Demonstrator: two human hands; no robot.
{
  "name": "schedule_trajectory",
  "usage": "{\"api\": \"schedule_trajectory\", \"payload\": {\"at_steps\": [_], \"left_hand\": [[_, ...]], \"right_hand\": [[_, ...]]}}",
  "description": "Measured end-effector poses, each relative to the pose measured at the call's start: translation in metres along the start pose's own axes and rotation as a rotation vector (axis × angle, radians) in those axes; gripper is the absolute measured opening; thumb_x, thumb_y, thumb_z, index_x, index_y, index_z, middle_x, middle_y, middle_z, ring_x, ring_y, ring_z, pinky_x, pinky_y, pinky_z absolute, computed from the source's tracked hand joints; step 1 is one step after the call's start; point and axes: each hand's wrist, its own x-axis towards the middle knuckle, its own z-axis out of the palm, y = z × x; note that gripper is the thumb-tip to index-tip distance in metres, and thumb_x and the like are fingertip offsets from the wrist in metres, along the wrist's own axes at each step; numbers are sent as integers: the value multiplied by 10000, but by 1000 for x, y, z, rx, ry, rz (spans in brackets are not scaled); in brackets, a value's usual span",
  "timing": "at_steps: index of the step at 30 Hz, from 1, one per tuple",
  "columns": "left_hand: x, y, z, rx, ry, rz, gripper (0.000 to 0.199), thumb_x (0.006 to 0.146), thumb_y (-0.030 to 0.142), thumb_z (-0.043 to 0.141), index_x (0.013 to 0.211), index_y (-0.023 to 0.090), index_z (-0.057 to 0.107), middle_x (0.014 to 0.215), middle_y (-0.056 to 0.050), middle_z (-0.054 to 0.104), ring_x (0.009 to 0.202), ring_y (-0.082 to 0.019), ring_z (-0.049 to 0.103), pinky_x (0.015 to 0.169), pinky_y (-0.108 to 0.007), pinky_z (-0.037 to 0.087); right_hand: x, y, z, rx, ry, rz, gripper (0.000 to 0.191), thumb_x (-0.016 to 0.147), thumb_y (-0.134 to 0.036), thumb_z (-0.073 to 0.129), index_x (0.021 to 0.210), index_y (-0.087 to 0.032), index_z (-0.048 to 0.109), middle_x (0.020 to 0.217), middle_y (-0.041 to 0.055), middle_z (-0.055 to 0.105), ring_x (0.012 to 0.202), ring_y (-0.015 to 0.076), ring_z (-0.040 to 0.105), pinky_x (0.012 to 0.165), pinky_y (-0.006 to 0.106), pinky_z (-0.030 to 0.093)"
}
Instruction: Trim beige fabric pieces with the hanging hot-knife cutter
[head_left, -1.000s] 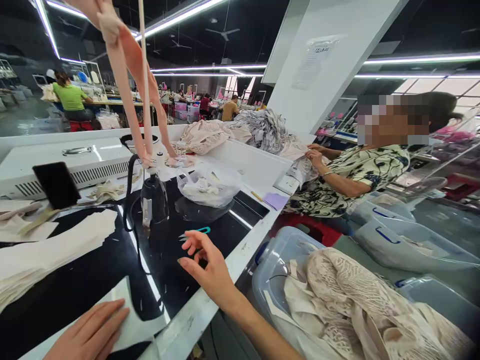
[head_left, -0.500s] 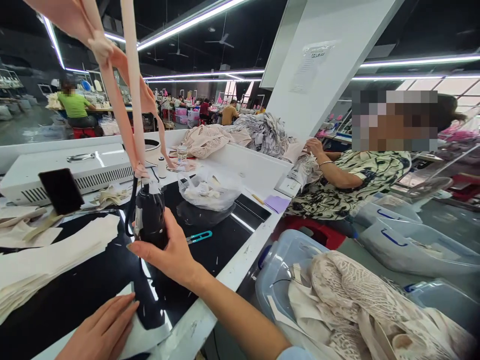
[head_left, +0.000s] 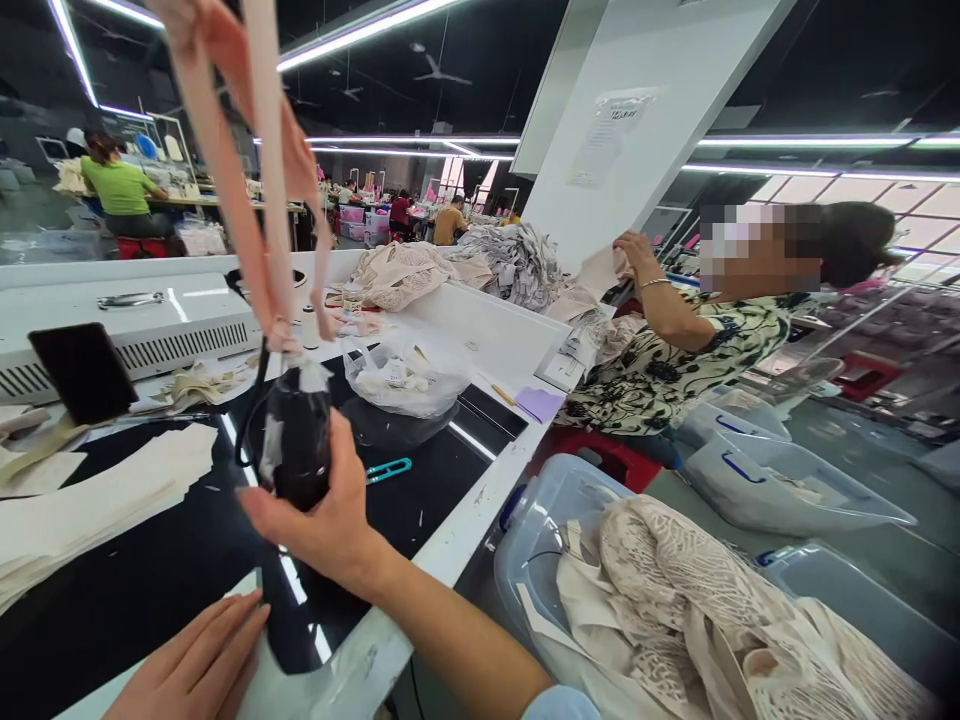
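My right hand is wrapped round a black handheld tool, which stands upright over the black tabletop. Peach fabric strips tied to the tool's top run upward. My left hand lies flat, fingers stretched, on a pale fabric piece at the table's near edge. A stack of cream fabric pieces lies to the left. Turquoise thread snips rest just right of the tool.
Behind the tool sits a clear plastic bag. A phone stands at the left. A plastic bin of lace fabric is at the right, beyond the table edge. Another person handles fabric at the back right.
The view has shifted slightly, moving most things left. My right hand still grips the tool and my left hand stays on the fabric. The other person's hand has lifted some fabric.
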Motion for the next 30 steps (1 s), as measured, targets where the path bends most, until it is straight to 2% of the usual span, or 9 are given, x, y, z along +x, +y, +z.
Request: {"api": "schedule_trajectory", "payload": {"at_steps": [1,2,3,5,7,12,21,30], "left_hand": [[7,1,-9,50,-46,36,448,941,16,355,1135,233,696,1199,2,745,1124,-181,684,1107,-316,441],[15,2,-20,98,-127,140,452,934,24,363,1180,221,687,1241,-8,730,1136,-189,681,1038,-311,499],[23,4,-29,135,-158,158,450,934,28,356,1196,190,684,1260,-34,722,1134,-204,684,981,-322,541],[38,11,-43,160,-222,101,396,988,71,357,1217,127,675,1253,-77,724,1125,-217,692,926,-325,582],[48,17,-47,142,-276,25,336,1036,126,389,1225,109,666,1222,-89,735,1121,-220,696,926,-334,595],[54,25,-40,99,-304,-95,298,1054,148,428,1234,85,656,1247,-116,721,1148,-234,689,946,-362,597],[53,26,-27,143,-208,-104,287,1070,142,421,1168,48,673,1152,-128,753,1080,-210,713,952,-340,575],[51,31,-25,136,-242,-154,312,1076,130,379,1200,58,656,1193,-134,741,1115,-198,704,967,-334,568]], "right_hand": [[1,0,-5,0,27,49,683,712,-411,808,1286,-249,477,997,27,671,831,197,643,771,337,581],[2,1,-9,10,64,116,626,739,-399,788,1267,-251,485,951,16,651,780,180,616,726,327,567],[3,2,-12,23,101,160,580,759,-386,778,1245,-260,489,905,-1,626,727,164,588,682,319,551],[3,5,-15,96,129,197,500,786,-352,768,1199,-281,496,888,-16,612,687,149,568,647,315,533],[3,9,-14,213,73,182,426,811,-341,760,1143,-290,498,866,-26,614,657,145,569,621,317,527],[-2,14,2,392,-49,177,358,835,-399,762,1066,-281,515,862,-14,621,625,142,578,549,305,536],[1,25,18,431,-74,169,409,839,-513,756,1024,-282,474,843,-30,610,573,119,560,499,276,523],[-4,29,22,520,-104,202,377,858,-469,750,1048,-288,480,873,-33,622,543,109,598,457,253,487]]}}
